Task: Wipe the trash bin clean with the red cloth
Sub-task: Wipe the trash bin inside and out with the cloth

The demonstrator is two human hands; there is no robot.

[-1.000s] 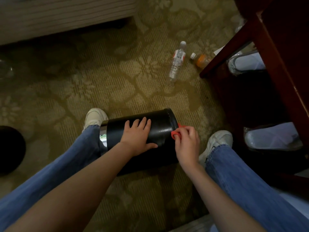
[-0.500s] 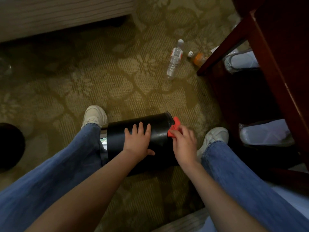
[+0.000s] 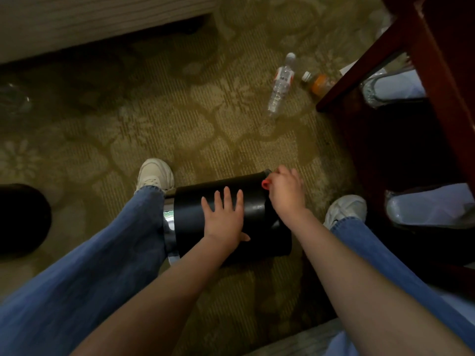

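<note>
Right hand (image 3: 285,192) has slid up the bin's (image 3: 190,214) end rim to its far edge, cloth (image 3: 265,183) bunched in its fingers. Left hand (image 3: 223,217) stays flat, fingers spread, steadying the bin, lying sideways on carpet (image 3: 205,129) between our shoes (image 3: 154,176). We judge rim wipe ongoing.

You are in a carpeted living space, most likely a hotel room or bedroom. An olive carpet (image 3: 180,140) with a woven flower pattern covers the floor. A striped fabric bed base (image 3: 102,21) runs along the far edge. Dark red wooden furniture (image 3: 437,73) stands at your right, with plastic-wrapped white items (image 3: 431,206) beneath it. A water bottle (image 3: 280,86) lies on the carpet.
</note>
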